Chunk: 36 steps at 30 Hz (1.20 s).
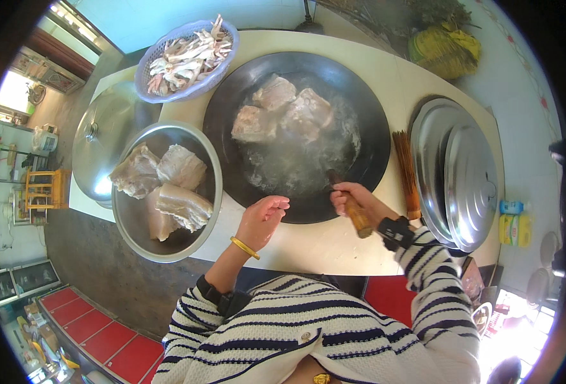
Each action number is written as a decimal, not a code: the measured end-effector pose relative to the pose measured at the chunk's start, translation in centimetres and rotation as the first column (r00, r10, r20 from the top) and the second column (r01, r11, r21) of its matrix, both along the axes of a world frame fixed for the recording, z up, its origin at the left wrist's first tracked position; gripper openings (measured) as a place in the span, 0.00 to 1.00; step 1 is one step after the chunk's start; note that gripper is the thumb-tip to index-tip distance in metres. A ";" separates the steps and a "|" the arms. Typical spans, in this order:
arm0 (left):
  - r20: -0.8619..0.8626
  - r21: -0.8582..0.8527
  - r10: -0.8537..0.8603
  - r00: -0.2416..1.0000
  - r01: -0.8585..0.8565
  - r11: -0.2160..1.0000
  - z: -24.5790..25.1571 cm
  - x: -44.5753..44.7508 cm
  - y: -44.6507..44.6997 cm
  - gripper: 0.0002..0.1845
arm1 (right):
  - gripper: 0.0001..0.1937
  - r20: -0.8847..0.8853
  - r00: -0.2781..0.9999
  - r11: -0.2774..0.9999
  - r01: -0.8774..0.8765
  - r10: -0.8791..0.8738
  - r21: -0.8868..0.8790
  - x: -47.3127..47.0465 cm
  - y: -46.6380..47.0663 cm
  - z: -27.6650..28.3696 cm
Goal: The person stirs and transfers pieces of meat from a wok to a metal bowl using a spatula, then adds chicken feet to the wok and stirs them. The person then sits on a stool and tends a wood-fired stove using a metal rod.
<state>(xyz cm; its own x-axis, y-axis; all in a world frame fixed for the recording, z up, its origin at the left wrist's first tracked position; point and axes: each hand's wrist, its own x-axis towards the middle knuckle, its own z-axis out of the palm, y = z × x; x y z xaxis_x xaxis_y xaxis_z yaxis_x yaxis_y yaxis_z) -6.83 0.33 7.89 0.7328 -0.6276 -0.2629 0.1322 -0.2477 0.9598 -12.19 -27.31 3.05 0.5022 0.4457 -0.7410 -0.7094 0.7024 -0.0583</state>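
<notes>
Steam rises from a large dark wok [369,115] in which several chunks of meat [307,113] lie in cloudy water. My right hand [352,199] grips the wooden handle [358,216] of a utensil whose working end is hidden in the water. Over the wok's near-left rim is my left hand [265,218], fingers curled, holding nothing visible. A metal basin [217,192] to the left holds several pale pieces of pork [182,206]. Behind it, a lilac plastic basket [140,79] is filled with chicken feet [187,62].
Metal lids [470,177] rest at the right of the cream counter [307,249], beside a bamboo wok brush [405,173]. Another domed lid [105,139] lies partly beneath the basin. Yellow sacking [443,50] is beyond the far right edge. Red cabinet panels [103,338] stand lower left.
</notes>
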 end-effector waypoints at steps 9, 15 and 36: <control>0.069 0.062 0.068 0.995 -0.072 0.995 0.2 -1.7 -0.2 0.12 | 0.10 0.098 0.982 0.980 0.147 -0.161 0.134 2.9 -0.6 -4.1; 0.111 0.063 0.057 0.992 -0.064 0.996 0.6 -2.1 -0.1 0.12 | 0.07 0.137 0.973 0.980 0.173 -0.185 0.095 -0.8 -1.5 -1.2; 0.753 0.090 -0.079 0.653 0.016 0.996 3.8 0.5 0.9 0.13 | 0.16 0.209 0.948 0.970 0.224 -0.239 0.091 -9.0 3.8 11.8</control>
<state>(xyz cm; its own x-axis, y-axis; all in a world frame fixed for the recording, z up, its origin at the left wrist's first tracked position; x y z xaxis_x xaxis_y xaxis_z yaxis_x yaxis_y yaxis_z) -6.30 1.20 11.72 0.6674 -0.6707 0.3238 -0.6443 -0.3018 0.7027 -21.20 -23.51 14.84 0.7427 0.3414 -0.5761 -0.5019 0.8533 -0.1414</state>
